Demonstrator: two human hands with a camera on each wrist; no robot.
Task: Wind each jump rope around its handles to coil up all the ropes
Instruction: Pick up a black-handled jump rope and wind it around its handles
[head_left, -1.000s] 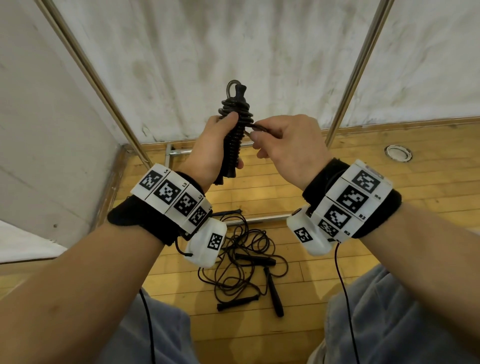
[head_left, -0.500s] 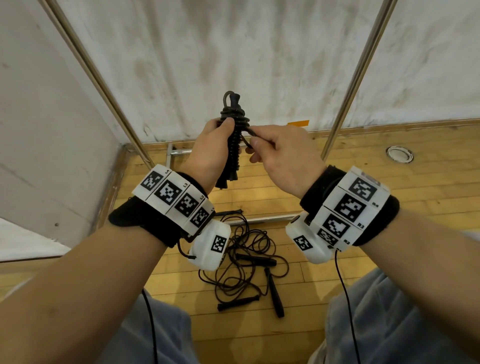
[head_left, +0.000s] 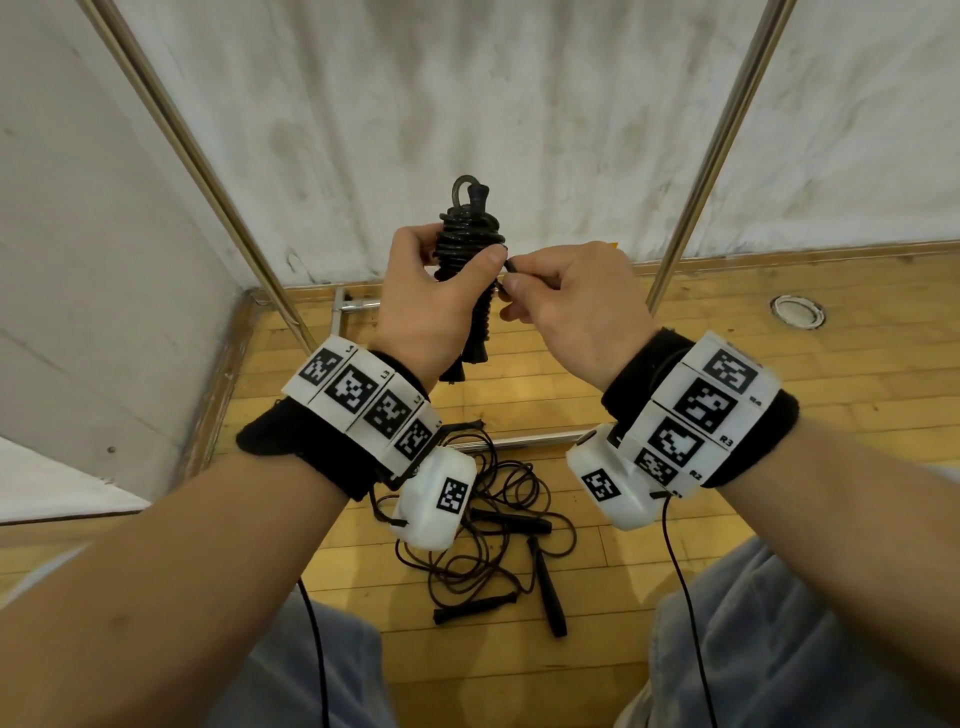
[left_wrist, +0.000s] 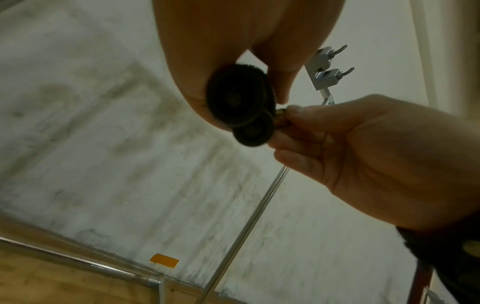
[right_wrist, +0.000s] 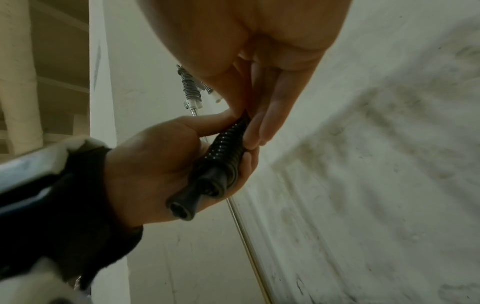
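I hold a black jump rope (head_left: 470, 244) upright in front of me, its cord wound tightly round the paired handles. My left hand (head_left: 441, 291) grips the bundle, thumb pressed on the coils. My right hand (head_left: 550, 296) pinches the last short loop of cord (head_left: 510, 266) beside the bundle. In the left wrist view the handle ends (left_wrist: 241, 105) show as dark discs between the fingers. The right wrist view shows the coiled handles (right_wrist: 223, 156) in the left hand's grip. On the floor below lies a tangle of loose black ropes (head_left: 498, 525) with several handles.
A wooden floor (head_left: 779, 374) meets a grey-white wall. Two slanted metal poles (head_left: 717, 150) stand left and right, with a metal bar (head_left: 530, 439) on the floor. A round floor fitting (head_left: 797, 310) lies at right. My grey trouser legs (head_left: 779, 649) fill the bottom.
The cord's free end has shortened as my right hand drew in close to the bundle. The left hand has shifted its grip higher, thumb now over the coils.
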